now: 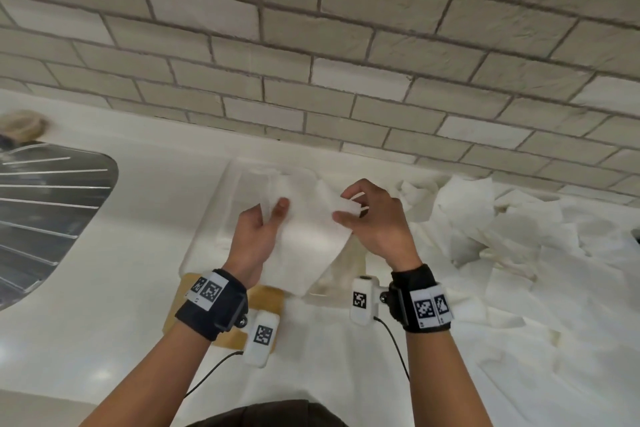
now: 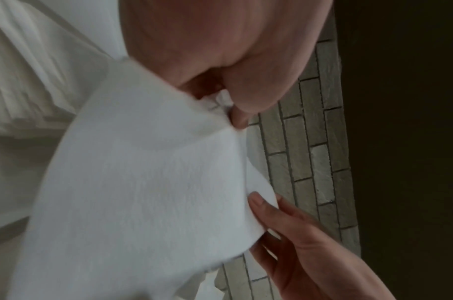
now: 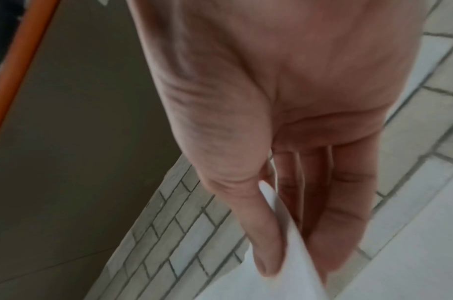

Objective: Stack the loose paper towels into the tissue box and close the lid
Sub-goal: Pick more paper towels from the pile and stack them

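Note:
A white paper towel [image 1: 304, 236] hangs between both hands above the counter. My left hand [image 1: 268, 215] pinches its left top edge, thumb on the near face. My right hand [image 1: 349, 208] pinches its right top corner between thumb and fingers. In the left wrist view the towel [image 2: 143, 182] fills the middle, with the right hand's fingers [image 2: 284, 219] at its edge. In the right wrist view the sheet's edge [image 3: 284, 233] sits between thumb and fingers. Behind the sheet stands the white tissue box [image 1: 221, 204], open, largely hidden. A tan flat piece [image 1: 263, 302] lies near the box, under my left wrist.
Several loose paper towels [image 1: 502, 236] lie heaped on the white counter [image 1: 121, 288] at the right. A steel sink drainer [image 1: 52, 211] is at the left. A brick-tiled wall [image 1: 311, 45] runs close behind the box.

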{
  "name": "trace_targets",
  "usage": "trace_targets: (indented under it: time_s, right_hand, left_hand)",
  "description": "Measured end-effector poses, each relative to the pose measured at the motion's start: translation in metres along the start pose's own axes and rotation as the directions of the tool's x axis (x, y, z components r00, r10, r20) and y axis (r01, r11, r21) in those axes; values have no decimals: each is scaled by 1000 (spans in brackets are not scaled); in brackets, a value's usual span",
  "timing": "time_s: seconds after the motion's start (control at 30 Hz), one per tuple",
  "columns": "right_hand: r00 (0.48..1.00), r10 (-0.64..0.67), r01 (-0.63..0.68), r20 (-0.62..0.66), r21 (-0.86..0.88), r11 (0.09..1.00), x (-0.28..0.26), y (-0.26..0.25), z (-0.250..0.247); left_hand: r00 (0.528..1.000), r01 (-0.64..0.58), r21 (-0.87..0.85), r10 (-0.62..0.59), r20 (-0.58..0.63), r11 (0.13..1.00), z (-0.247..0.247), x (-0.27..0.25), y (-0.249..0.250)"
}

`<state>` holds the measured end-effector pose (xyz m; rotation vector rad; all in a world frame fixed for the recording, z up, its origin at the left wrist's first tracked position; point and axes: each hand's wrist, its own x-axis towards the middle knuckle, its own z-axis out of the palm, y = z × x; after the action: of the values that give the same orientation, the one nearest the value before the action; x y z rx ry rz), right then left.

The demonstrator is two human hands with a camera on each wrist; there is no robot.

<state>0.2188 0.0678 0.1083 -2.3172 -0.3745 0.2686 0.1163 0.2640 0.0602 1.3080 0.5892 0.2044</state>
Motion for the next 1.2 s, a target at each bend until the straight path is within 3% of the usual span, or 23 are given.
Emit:
trace_targets:
  time_s: [0.07,0.17,0.27,0.33,0.4,0.47,0.57,0.63,0.77,0.87,0.93,1.03,1.13,1.2]
  right_hand:
    - [1000,0,0,-3,-56,998,7,6,-6]
    - [981,-86,64,-173,-131,989,17,3,-20]
    - [890,-259,230,-374,-122,966,9,-5,-36]
    - [834,-376,367,-403,-103,925,-4,-2,-37]
    - [818,-467,455,-336,-120,882,-15,15,-24]
    - [849,-501,465,-165,-215,859,-19,45,0]
    - [909,-393,411,140,-459,787,-18,86,41]
    - [920,-290,392,265,-578,716,-20,100,60]
    - [907,-228,411,353,-629,660,-28,105,75]
    - [895,-186,407,405,-570,714,-32,98,65]
    - [918,-182,338,352,-457,822,-35,92,50]
    - [968,-248,249,38,-40,968,-41,83,30]
    - [953,-134,182,-271,159,970,-46,69,27]
    - [949,-67,166,-309,306,938,-51,55,29]
  left_hand:
    - [997,-18,37,21,-75,999,-7,7,-4]
    - [990,-12,51,19,-142,999,-19,16,-7]
    - [991,-26,28,29,-127,999,-29,17,-4]
    - [993,-42,-1,42,-114,999,-34,17,-1]
    - [992,-61,-22,58,-110,998,-38,16,2]
    - [992,-74,-29,70,-104,997,-40,14,4]
    - [993,-67,-21,65,-95,998,-36,10,7]
    - [996,-60,-22,59,-73,998,-29,6,8]
    - [999,-49,-16,49,-13,999,-16,0,9]
    - [999,-48,0,48,23,999,-10,-3,9]
    - [997,-46,5,46,62,999,-6,-4,11]
    - [990,-41,9,40,132,999,2,-8,19]
    - [982,-60,34,52,182,998,14,-10,27]
    - [977,-73,34,65,205,997,21,-8,29]
